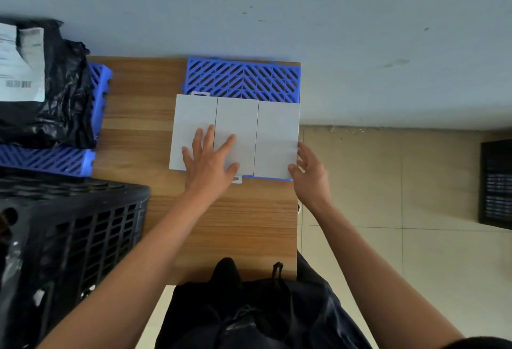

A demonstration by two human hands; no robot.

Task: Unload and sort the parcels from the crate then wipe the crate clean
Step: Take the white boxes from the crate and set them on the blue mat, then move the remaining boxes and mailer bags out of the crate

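Dark clothing at the near edge, and beyond it the left hand (210, 155) presses spread fingers on three white flat parcels (235, 135) lined up on the blue mat (243, 78) at the table's (144, 105) far right corner, the right hand (307, 167) open, fingertips squaring their right edge — sorting, I'd say, with the black crate (74, 227) at the left edge calling for the next reach.

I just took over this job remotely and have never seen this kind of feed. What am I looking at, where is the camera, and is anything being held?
There is no machine here: a person works with bare hands, and the single camera sits on their head, looking down. On the wooden table three flat white packets lie side by side on a blue slatted tray. The left hand rests flat on them with fingers spread. The right hand touches the right packet's edge, fingers loosely bent; neither hand grips anything. At left a black bagged parcel with a shipping label lies on another blue tray, and the black crate stands nearest.
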